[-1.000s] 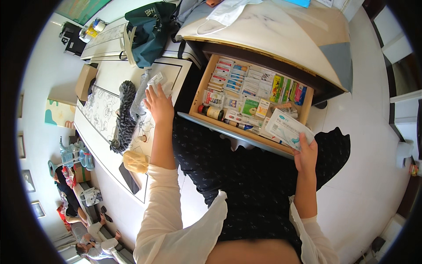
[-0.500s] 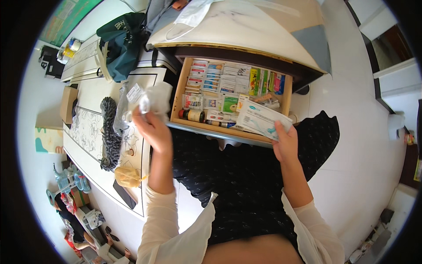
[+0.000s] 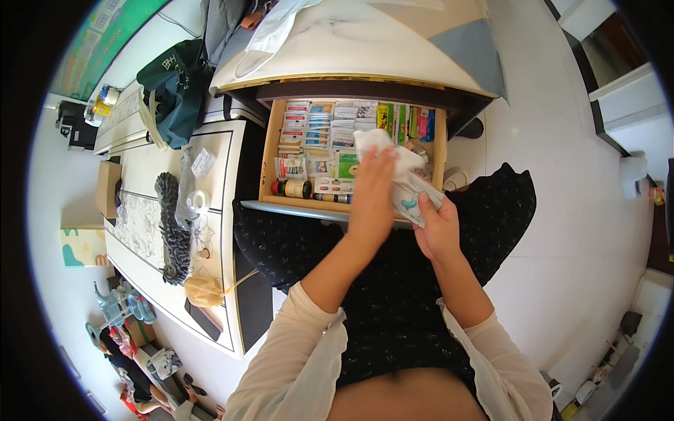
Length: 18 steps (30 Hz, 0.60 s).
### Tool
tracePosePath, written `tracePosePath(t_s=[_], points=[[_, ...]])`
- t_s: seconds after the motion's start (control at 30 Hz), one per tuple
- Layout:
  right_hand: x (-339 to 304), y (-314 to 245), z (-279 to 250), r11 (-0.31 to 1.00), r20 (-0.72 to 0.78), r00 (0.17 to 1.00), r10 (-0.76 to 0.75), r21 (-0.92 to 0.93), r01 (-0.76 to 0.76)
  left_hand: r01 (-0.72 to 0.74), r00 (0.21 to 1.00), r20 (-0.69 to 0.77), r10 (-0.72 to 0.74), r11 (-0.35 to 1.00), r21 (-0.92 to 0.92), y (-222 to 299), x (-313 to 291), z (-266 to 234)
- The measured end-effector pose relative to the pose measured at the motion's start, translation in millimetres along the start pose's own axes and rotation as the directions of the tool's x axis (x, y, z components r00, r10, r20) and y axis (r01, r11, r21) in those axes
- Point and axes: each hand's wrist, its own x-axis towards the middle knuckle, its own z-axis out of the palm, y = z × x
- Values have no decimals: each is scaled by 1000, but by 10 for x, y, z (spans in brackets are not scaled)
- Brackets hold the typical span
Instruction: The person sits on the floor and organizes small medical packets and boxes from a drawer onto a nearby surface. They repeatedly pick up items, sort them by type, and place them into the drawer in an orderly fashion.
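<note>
My left hand is closed on a white crumpled tissue, smeared by motion, and presses it over a flat white packet with teal print. The lower corner of that packet is pinched in my right hand, thumb on top. Both hands are above the front right part of an open wooden drawer. Inside lie rows of small medicine boxes, a green-and-white packet and a dark bottle with a red cap. My left hand and the tissue hide some of the contents.
On the low table at left are a tape roll, a grey knitted strip, a yellow bag and a dark green tote. A face mask lies on the marbled tabletop above the drawer.
My left hand has swung right from above the low table to the packet, carrying the white tissue. My right hand has shifted slightly left and down with the packet, which is now tilted.
</note>
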Motion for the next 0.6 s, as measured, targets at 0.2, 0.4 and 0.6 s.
tracePosePath(t_s=[0.2, 0.4, 0.6], points=[[26, -162, -76, 998, -48, 998, -43, 32, 45, 702, 653, -11, -757, 611, -367, -316, 117, -408], [66, -55, 160, 985, 7, 1000, 5, 170, -6, -140, 990, 2, 140, 990, -4, 343, -57, -190], [44, -73, -41, 981, 66, 997, 38, 188, -50, -154, 983, 111, 146, 986, 60, 78, 38, -65]])
